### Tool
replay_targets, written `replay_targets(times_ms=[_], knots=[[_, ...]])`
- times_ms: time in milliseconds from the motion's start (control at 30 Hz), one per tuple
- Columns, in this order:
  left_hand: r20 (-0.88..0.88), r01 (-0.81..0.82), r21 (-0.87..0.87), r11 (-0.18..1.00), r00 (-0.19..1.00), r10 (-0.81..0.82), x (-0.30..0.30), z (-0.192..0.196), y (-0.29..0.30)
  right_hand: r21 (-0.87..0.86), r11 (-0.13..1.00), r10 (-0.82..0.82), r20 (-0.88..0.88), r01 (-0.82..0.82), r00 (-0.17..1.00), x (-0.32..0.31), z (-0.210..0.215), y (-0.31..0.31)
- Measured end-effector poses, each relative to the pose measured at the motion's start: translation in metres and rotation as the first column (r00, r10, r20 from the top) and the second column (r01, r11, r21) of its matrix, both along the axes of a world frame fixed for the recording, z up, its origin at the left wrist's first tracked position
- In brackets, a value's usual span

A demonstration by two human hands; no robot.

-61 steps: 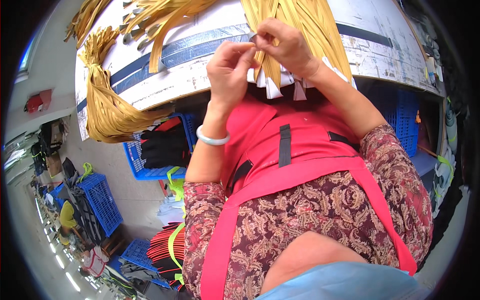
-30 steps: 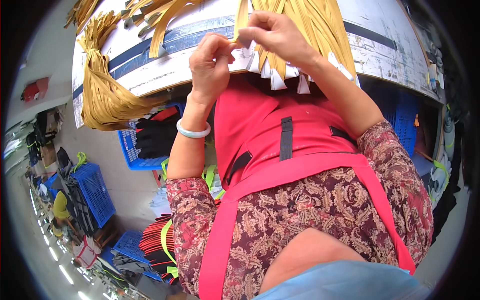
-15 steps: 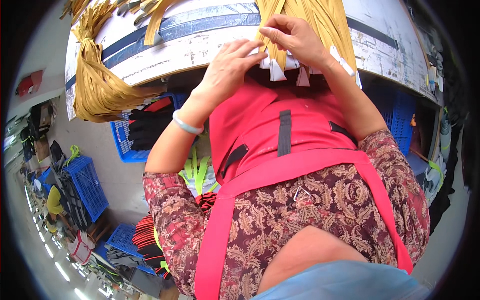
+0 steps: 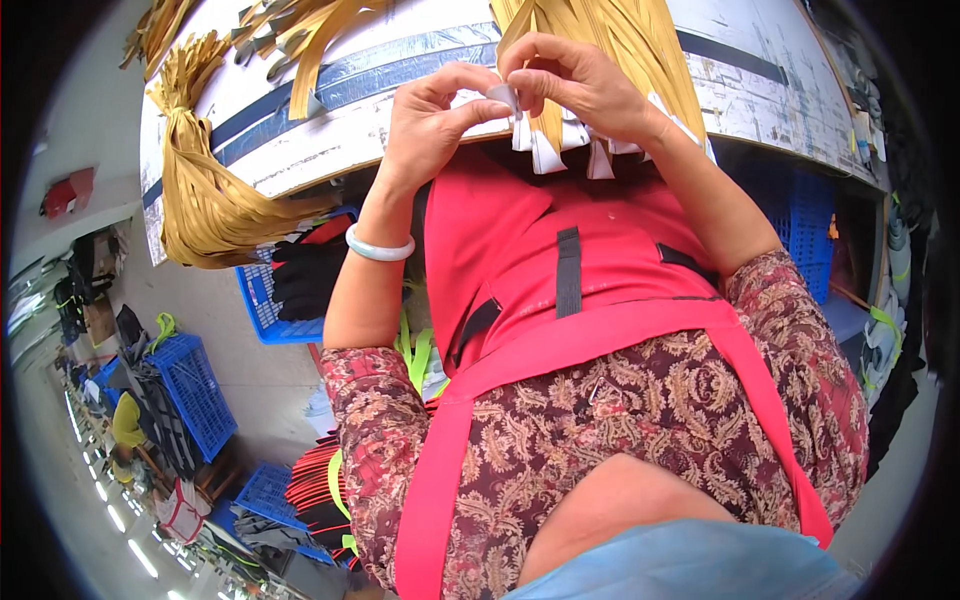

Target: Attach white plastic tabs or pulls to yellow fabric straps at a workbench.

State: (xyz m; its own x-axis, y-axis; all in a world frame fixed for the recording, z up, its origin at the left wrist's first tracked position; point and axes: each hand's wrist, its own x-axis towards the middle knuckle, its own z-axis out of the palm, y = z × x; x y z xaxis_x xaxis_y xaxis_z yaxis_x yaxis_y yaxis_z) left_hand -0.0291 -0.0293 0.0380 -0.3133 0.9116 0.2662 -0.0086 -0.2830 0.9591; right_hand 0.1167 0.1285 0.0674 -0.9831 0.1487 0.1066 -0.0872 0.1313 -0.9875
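Note:
Golden-yellow flat strips [image 4: 645, 45] lie in a bundle across the table's near edge, their white-grey end tabs [image 4: 545, 152] hanging over it. My left hand [image 4: 422, 118] is closed, thumb and index finger pinching a light grey end tab [image 4: 504, 98]. Right beside it, my right hand [image 4: 592, 92] is closed with bent fingers at the same tab and the yellow strip above it. The fingers partly hide how the tab is folded.
A tied bundle of yellow strips [image 4: 215, 215] hangs over the white table [image 4: 290, 170] at left; more loose strips [image 4: 315, 50] lie beyond. Below the table stand a blue crate [image 4: 262, 305] with dark cloth and another blue crate [image 4: 805, 230]. Further crates [image 4: 195, 390] stand on the floor.
My left hand has turned, from fingers laid across the strips to a pinch on a tab. My right hand has shifted slightly left and down to meet it.

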Motion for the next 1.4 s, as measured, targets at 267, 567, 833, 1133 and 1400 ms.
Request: replay_targets(times_ms=[267, 567, 833, 1133, 1400], knots=[[0.238, 0.122, 0.000, 0.993, 0.964, -0.118, -0.001, 0.005, 0.006, -0.088, 0.985, 0.163, 0.169, -0.150, 0.972, -0.001, 0.024, 0.012], [0.017, -0.282, 0.066, 0.957, 0.959, 0.282, 0.019, 0.001, 0.022, 0.552, 0.791, -0.220, -0.146, 0.264, 0.964, -0.011, 0.006, 0.001], [0.075, -0.326, 0.008, 0.945, 0.943, 0.324, 0.034, 0.023, 0.002, 0.262, 0.890, -0.322, -0.214, 0.372, 0.922, -0.007, -0.014, -0.002], [-0.394, -0.267, 0.034, 0.963, 0.882, 0.259, 0.011, -0.002, 0.005, -0.006, 0.983, -0.180, 0.083, 0.181, 0.980, 0.001, -0.005, -0.013], [0.025, -0.707, 0.209, 0.676, 0.695, 0.719, -0.063, 0.016, -0.026, -0.020, 0.899, -0.435, 0.073, 0.437, 0.898, 0.013, 0.010, 0.021]])
